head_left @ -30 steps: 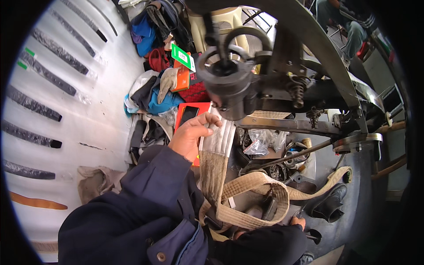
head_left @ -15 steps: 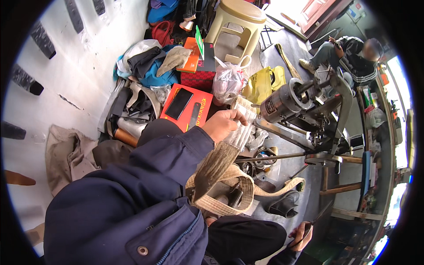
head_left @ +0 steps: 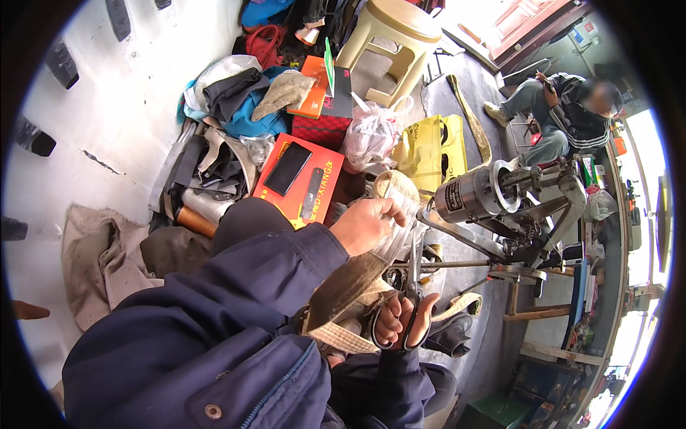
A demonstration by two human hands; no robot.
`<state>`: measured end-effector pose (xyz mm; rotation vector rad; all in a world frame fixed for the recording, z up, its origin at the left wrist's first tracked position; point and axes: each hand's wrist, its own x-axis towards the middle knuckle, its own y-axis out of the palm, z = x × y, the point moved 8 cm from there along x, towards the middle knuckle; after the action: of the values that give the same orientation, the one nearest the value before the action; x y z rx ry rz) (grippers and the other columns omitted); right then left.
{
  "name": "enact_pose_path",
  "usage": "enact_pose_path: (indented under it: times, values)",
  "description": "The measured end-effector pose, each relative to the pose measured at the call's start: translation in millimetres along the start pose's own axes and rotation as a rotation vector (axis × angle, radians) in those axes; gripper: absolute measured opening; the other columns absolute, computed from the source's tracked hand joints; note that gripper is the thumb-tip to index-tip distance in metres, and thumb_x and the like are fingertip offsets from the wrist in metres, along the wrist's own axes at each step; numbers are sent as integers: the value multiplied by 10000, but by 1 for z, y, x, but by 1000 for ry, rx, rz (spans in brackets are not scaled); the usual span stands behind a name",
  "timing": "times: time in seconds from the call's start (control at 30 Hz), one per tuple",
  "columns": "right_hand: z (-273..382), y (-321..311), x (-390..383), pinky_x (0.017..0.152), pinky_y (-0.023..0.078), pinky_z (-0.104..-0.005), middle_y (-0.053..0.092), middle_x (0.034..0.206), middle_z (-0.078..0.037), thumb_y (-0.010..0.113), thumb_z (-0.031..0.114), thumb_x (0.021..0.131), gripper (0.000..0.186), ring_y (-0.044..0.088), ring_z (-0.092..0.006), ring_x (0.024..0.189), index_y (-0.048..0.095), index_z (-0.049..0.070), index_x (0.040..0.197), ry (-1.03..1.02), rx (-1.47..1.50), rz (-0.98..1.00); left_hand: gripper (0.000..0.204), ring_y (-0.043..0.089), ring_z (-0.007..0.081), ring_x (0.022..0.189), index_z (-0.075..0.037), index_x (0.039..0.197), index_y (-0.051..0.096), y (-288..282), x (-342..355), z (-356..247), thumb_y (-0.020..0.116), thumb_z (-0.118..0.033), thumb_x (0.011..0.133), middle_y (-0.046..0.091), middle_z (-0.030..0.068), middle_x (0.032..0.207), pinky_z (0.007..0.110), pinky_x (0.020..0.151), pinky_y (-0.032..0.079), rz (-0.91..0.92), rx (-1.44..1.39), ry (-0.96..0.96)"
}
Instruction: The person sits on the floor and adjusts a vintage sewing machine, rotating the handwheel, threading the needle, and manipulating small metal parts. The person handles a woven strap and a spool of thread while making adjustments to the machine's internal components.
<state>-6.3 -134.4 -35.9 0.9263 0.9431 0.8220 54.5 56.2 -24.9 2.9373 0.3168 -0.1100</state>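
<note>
My left hand (head_left: 368, 227) pinches a wide, off-white webbing strap (head_left: 351, 284) with a soiled brown stretch, which hangs down toward my lap. In my right hand (head_left: 401, 322) is a pair of scissors (head_left: 414, 266), its dark handle loops around my fingers. The blades point up beside the strap, close below the left hand; whether they touch it I cannot tell. More of the strap lies in loops behind and below the right hand, partly hidden by it.
A hand-cranked metal sewing machine (head_left: 468, 194) stands just right of my hands. Left of them, a phone (head_left: 288, 169) lies on a red box (head_left: 314, 196). Beyond are a plastic bag (head_left: 370, 136), a yellow bag (head_left: 431, 151) and a beige stool (head_left: 400, 21). Another person (head_left: 564, 107) sits at far right.
My right hand has come up and left from the lower right, bringing the scissors beside the strap. My left hand keeps its hold on the strap, slightly shifted. The view has tilted a little.
</note>
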Motion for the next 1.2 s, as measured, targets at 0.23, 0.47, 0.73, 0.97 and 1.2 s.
enact_pose_path:
  times: [0.23,0.47,0.73,0.97,1.2]
  values:
    - [14,-7,30,341,345,-261,435,544,-2,354,851,915,795,353,-111,340,460,64,880,-20,4,-40,259,419,33,741,-36,1009,672,6,-5,-2,507,66,838,490,-63,834,217,659,350,31,-181,-50]
    - [31,-14,48,322,287,-234,414,517,17,361,842,914,803,326,-99,337,510,54,891,-42,-28,-12,273,405,42,775,-32,1019,678,4,-5,-4,499,63,836,441,-62,844,219,689,344,41,-138,-30]
    - [19,-3,25,351,332,-263,403,538,11,342,854,906,864,368,-110,385,561,19,935,-181,-118,-105,237,424,42,708,-44,972,673,-2,-4,-5,544,55,799,479,-59,818,228,643,376,5,-179,-31]
    - [-30,14,10,440,350,-273,408,576,0,332,890,873,929,398,-136,450,569,-4,962,-3,-79,-73,275,420,22,703,-60,1022,704,0,-1,0,532,26,825,533,-63,808,202,622,330,18,-214,-61]
    - [-25,7,26,380,321,-271,403,556,7,274,865,909,900,359,-118,386,561,13,953,-47,-47,-23,320,360,18,682,-69,1030,715,2,-4,-13,506,44,815,472,-93,772,219,606,296,50,-269,-51]
